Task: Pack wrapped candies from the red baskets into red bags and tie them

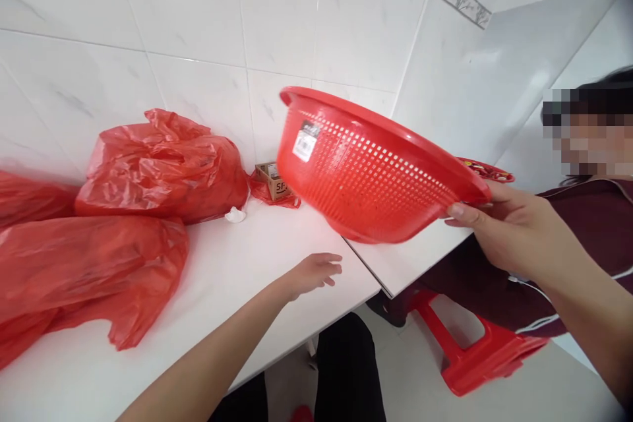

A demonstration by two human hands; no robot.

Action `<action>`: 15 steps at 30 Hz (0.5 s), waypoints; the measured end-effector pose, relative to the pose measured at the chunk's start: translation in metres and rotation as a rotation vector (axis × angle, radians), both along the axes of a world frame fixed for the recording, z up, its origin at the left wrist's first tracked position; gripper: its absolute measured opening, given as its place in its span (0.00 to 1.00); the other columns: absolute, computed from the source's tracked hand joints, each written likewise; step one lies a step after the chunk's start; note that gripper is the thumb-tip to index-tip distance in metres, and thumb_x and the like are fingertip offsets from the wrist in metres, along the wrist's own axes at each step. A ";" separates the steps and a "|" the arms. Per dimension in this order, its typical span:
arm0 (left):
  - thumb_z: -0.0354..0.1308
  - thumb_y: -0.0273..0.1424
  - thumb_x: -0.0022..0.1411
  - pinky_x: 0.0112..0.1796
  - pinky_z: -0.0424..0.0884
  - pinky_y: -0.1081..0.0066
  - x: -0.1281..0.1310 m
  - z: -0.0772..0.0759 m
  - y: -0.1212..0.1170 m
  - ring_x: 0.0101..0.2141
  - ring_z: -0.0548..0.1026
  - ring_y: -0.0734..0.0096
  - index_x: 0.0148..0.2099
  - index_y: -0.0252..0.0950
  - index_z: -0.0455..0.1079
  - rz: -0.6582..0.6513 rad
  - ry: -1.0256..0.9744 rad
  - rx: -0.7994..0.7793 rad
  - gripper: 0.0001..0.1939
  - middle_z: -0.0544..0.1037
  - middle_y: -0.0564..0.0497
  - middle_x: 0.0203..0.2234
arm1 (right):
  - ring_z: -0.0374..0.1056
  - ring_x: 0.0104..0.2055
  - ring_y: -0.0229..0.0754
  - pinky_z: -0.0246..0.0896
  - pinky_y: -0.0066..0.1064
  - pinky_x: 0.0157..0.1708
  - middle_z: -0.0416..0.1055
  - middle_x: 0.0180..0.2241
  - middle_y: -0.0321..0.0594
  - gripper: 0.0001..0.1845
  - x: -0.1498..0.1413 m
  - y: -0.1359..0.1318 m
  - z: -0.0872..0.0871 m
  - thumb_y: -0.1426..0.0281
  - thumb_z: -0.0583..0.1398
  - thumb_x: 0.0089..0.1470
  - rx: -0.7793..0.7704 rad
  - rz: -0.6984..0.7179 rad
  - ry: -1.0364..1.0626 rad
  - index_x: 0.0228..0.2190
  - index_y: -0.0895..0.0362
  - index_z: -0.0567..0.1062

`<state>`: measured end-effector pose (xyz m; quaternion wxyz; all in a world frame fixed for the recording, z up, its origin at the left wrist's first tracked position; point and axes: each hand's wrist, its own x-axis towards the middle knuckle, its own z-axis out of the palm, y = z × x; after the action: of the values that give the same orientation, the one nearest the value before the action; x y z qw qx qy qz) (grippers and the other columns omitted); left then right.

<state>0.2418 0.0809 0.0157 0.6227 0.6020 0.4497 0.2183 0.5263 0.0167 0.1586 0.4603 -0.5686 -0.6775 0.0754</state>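
By the right hand (514, 231), the basket (366, 171) is gripped at its rim and held tilted over the white tables (277, 244). The left hand (314, 273) is held near it, fingers parted; red bags (163, 171) are grouped at left.

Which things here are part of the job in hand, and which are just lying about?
In hand:
- red basket, held up by its rim
- right hand, gripping that rim
- left hand, holding nothing

Apparently just lying about:
- red plastic bags, though their role is unclear
- cardboard box
- crumpled white scrap
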 end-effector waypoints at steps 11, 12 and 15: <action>0.51 0.50 0.61 0.48 0.71 0.62 -0.213 0.007 -0.151 0.47 0.76 0.57 0.53 0.44 0.74 0.455 0.552 0.306 0.24 0.79 0.49 0.49 | 0.73 0.37 0.46 0.71 0.32 0.32 0.74 0.41 0.44 0.24 -0.064 -0.017 -0.081 0.49 0.63 0.50 -0.352 0.292 -0.055 0.41 0.54 0.74; 0.51 0.51 0.60 0.47 0.71 0.64 -0.235 0.007 -0.160 0.47 0.77 0.58 0.51 0.44 0.75 0.569 0.618 0.345 0.25 0.80 0.49 0.47 | 0.73 0.38 0.47 0.71 0.32 0.32 0.74 0.42 0.44 0.23 -0.064 -0.013 -0.090 0.49 0.62 0.51 -0.314 0.269 -0.090 0.41 0.53 0.74; 0.50 0.49 0.59 0.39 0.72 0.67 -0.286 0.005 -0.180 0.37 0.79 0.61 0.47 0.41 0.75 0.874 0.845 0.405 0.23 0.82 0.50 0.39 | 0.73 0.39 0.47 0.69 0.32 0.31 0.73 0.44 0.44 0.22 -0.071 0.001 -0.116 0.49 0.60 0.53 -0.215 0.178 -0.218 0.41 0.52 0.74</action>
<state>-0.0446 -0.0993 0.0209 0.1194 0.5031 0.8100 0.2765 0.4549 0.0173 0.0423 0.3122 -0.5573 -0.7590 0.1260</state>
